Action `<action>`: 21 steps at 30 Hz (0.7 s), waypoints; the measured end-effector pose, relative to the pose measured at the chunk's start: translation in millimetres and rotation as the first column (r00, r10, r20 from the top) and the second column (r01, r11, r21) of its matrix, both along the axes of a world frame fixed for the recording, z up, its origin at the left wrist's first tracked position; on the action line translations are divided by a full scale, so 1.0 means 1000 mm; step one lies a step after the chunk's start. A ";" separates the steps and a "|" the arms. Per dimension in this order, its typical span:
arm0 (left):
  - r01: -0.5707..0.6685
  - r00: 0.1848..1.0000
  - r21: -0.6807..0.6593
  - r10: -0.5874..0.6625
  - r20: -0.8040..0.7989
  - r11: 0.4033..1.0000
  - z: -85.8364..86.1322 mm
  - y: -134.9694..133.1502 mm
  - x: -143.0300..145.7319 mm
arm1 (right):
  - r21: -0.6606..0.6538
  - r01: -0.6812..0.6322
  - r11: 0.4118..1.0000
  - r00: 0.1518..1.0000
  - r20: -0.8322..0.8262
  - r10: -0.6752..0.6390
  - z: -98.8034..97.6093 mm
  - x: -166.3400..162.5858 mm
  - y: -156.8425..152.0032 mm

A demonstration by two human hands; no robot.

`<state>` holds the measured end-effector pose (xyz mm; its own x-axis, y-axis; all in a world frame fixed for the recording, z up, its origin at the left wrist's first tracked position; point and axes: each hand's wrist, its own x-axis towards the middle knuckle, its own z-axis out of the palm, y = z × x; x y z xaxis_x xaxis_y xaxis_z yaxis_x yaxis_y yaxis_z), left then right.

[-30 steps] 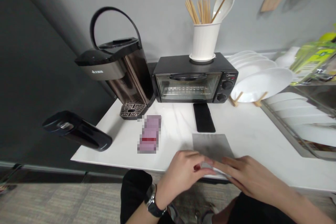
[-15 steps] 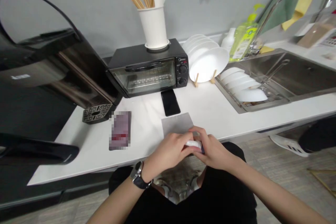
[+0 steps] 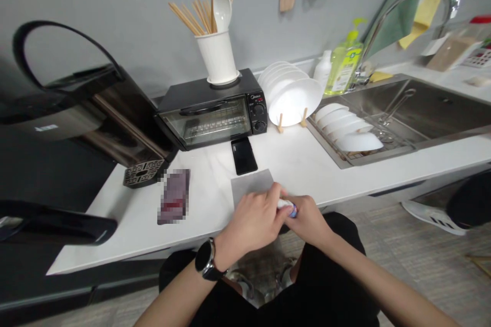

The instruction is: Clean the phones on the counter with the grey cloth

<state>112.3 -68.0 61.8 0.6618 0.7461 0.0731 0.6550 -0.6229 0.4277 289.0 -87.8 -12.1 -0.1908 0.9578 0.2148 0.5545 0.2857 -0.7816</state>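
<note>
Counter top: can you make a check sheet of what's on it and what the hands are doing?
Surface: white counter, glossy.
Job's things: small white object with a blue end, held by the near edge of a grey sheet.
Clutter: black phone, blurred purple item, toaster oven, utensil pot, black dispenser.
Grips: left hand and right hand both pinch the small white object.
Cables: nothing seen.
Surroundings: plate rack, sink, soap bottle, grey wall.

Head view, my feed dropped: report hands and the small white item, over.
Left hand and right hand both closed on the small white item, at the counter edge. Grey sheet just beyond, flat on the counter. Nothing in the way.
</note>
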 end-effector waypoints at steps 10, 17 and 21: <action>-0.262 0.949 0.109 0.236 0.208 0.959 -0.025 0.026 -0.071 | 0.218 0.308 0.926 0.916 0.193 -0.350 0.001 0.072 0.127; -0.235 0.969 0.138 0.220 0.114 0.962 -0.073 0.004 -0.104 | 0.154 0.449 0.880 0.846 0.244 -0.474 -0.025 0.086 0.186; -0.193 0.977 0.153 0.176 0.118 0.969 -0.070 0.000 -0.111 | 0.167 0.459 0.873 0.839 0.243 -0.488 -0.024 0.090 0.180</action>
<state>1.4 -67.5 -8.6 0.4959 0.8273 0.2640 0.7231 -0.5617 0.4019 379.0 92.0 -35.7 0.2168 0.9228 0.3185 0.8252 0.0011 -0.5648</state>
